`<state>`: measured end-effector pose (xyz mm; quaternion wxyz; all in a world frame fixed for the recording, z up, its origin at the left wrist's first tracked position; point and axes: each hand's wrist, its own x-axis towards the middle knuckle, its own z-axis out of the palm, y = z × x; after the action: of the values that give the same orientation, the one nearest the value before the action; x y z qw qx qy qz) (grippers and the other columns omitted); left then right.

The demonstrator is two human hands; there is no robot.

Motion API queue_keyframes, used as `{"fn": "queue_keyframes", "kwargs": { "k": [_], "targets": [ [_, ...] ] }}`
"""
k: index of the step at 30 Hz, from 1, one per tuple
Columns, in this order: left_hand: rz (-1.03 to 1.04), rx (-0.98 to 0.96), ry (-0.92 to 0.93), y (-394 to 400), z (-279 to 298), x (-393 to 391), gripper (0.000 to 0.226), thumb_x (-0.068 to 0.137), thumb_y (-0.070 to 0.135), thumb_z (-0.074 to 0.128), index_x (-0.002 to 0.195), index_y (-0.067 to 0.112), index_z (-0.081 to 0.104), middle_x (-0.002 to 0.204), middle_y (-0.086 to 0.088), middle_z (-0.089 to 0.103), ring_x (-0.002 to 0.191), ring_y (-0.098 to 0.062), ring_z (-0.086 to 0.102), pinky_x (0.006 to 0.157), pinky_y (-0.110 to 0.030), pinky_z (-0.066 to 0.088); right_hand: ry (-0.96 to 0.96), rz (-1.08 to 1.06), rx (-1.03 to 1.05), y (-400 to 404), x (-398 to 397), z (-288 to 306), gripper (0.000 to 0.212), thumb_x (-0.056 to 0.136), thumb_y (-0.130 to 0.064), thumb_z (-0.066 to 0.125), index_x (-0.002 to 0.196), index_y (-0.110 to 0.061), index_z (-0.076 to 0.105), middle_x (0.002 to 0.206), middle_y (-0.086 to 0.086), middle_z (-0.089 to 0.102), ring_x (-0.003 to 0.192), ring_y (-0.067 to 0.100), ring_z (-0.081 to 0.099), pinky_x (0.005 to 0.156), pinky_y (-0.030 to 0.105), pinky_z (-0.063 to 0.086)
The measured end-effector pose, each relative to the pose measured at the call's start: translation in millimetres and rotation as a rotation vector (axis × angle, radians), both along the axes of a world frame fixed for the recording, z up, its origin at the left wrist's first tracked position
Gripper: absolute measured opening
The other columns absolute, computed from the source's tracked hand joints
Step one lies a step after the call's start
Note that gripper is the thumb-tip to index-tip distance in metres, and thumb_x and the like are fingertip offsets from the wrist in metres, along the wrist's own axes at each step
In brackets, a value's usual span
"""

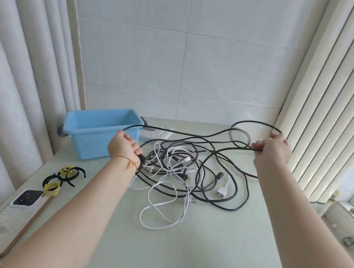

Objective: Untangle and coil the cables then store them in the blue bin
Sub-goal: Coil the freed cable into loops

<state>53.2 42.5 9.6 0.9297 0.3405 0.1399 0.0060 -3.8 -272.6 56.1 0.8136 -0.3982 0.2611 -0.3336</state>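
A tangle of black and white cables (pixel 189 175) lies in the middle of the pale green table (pixel 181 244). My left hand (pixel 124 146) is closed on a black cable (pixel 193 134) in front of the blue bin (pixel 101 132), which stands empty at the back left. My right hand (pixel 273 149) is raised at the right and grips the same black cable, which loops above it and runs back across to the left hand. A thin white cable (pixel 163 207) trails toward the near edge of the tangle.
Black and yellow cable straps (pixel 60 178) and a phone (pixel 27 197) lie at the left, by a wooden board (pixel 4 231). A clear lid (pixel 158 131) rests behind the bin. Curtains hang left, vertical blinds right, a tiled wall behind.
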Motion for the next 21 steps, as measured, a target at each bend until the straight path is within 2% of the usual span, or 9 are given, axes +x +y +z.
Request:
{"fn": "queue_keyframes", "kwargs": {
  "k": [4,7,10,12,14,15,17,19,21],
  "targets": [
    [0.15,0.046,0.116,11,-10,7,0.041,0.103,0.03,0.03,0.063,0.021,0.029,0.029,0.008,0.018,0.022,-0.011,0.014,0.039,-0.005,0.012,0.041,-0.161,0.039,-15,-4,-2,0.025,0.103,-0.022,0.031,0.084,-0.015,0.046,0.057,0.006,0.039,0.034,0.02,0.041,0.041,0.022,0.045],
    [-0.058,0.099,0.014,-3,-14,5,0.073,0.106,0.037,0.024,0.039,0.018,0.044,0.029,0.008,0.021,0.02,-0.009,0.017,0.039,-0.004,0.015,0.17,-0.006,-0.065,-10,3,-8,0.023,0.1,-0.012,0.034,0.106,-0.008,0.056,0.066,0.007,0.05,0.044,0.022,0.053,0.051,0.026,0.052],
    [-0.143,0.211,-0.043,-20,-8,1,0.072,0.103,0.033,0.032,0.033,0.017,0.041,0.032,0.007,0.022,0.023,-0.01,0.017,0.042,-0.007,0.015,0.6,0.18,-0.55,5,7,-11,0.035,0.092,-0.014,0.048,0.122,0.004,0.054,0.088,0.01,0.054,0.081,0.027,0.056,0.073,0.035,0.048],
    [-0.213,0.302,-0.092,-28,2,-5,0.057,0.1,0.031,0.035,0.044,0.02,0.04,0.033,0.005,0.022,0.024,-0.011,0.017,0.041,-0.008,0.017,0.827,0.07,-0.929,19,5,-10,0.048,0.089,-0.019,0.051,0.131,0.005,0.046,0.12,0.019,0.051,0.113,0.034,0.048,0.093,0.039,0.044],
    [-0.325,0.401,-0.142,-33,14,-12,0.051,0.099,0.031,0.037,0.049,0.019,0.038,0.034,0.004,0.022,0.024,-0.011,0.018,0.039,-0.008,0.019,0.626,0.023,-1.122,36,-2,-3,0.049,0.091,-0.02,0.051,0.136,0.0,0.045,0.137,0.017,0.045,0.127,0.031,0.043,0.107,0.04,0.037],
    [-0.366,0.463,-0.155,-36,21,-16,0.05,0.099,0.03,0.037,0.05,0.018,0.038,0.034,0.004,0.022,0.025,-0.011,0.017,0.038,-0.009,0.019,0.446,0.106,-1.162,45,-7,3,0.044,0.094,-0.021,0.052,0.134,-0.005,0.051,0.136,0.011,0.051,0.124,0.025,0.048,0.106,0.037,0.039],
    [-0.411,0.58,-0.182,-45,33,-23,0.048,0.098,0.031,0.039,0.052,0.019,0.036,0.036,0.005,0.021,0.027,-0.011,0.017,0.038,-0.012,0.017,0.166,0.424,-1.22,70,-18,16,0.031,0.097,-0.032,0.057,0.121,-0.013,0.064,0.111,-0.002,0.066,0.101,0.011,0.06,0.088,0.027,0.045],
    [-0.442,0.635,-0.226,-53,43,-29,0.046,0.097,0.033,0.041,0.053,0.019,0.035,0.038,0.006,0.02,0.03,-0.011,0.015,0.039,-0.016,0.016,0.103,0.725,-1.348,90,-24,21,0.027,0.093,-0.039,0.063,0.103,-0.015,0.064,0.081,-0.008,0.067,0.072,0.007,0.062,0.069,0.024,0.045],
    [-0.503,0.531,-0.264,-51,48,-30,0.047,0.097,0.034,0.04,0.053,0.02,0.034,0.037,0.006,0.019,0.029,-0.01,0.015,0.038,-0.016,0.015,0.141,0.859,-1.323,94,-22,20,0.013,0.091,-0.027,0.067,0.098,-0.016,0.065,0.061,-0.004,0.064,0.052,0.011,0.06,0.059,0.025,0.046]
  ]
}}
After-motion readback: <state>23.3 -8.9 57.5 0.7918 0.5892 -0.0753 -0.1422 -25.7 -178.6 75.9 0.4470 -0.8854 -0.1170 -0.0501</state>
